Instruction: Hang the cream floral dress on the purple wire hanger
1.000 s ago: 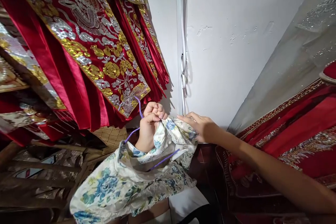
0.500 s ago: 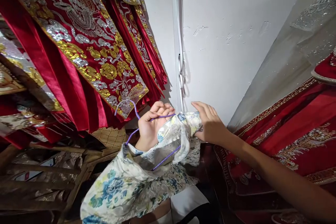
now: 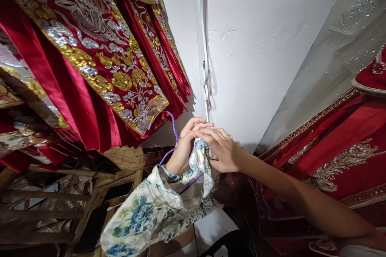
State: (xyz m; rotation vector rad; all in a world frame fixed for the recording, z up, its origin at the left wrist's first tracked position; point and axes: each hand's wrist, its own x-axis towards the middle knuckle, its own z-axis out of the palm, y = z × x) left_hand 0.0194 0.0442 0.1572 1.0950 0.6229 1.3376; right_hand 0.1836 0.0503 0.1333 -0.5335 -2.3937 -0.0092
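Note:
A white blouse-like garment (image 3: 141,213) with blue and green flowers hangs partly over a purple clothes hanger (image 3: 168,153). The hanger's hook points up and left, and one shoulder of the garment is on its left arm. My left hand (image 3: 184,150) comes up through the neck opening, its fingers closed around the hanger's other arm, which is mostly hidden. My right hand (image 3: 224,149) grips the garment's right shoulder, fingers over the cloth and tips touching my left hand.
Red robes with gold and silver embroidery (image 3: 120,82) hang at left. More beaded red clothing (image 3: 340,160) is at right, near a sheer cover (image 3: 319,68). Behind is a white wall (image 3: 247,72). A wooden chair (image 3: 90,192) with a dark phone (image 3: 119,191) stands lower left.
My right hand has moved left with the garment's shoulder, up against my left hand. The hanger's hook has shifted right and tipped more upright, and the garment has moved slightly right.

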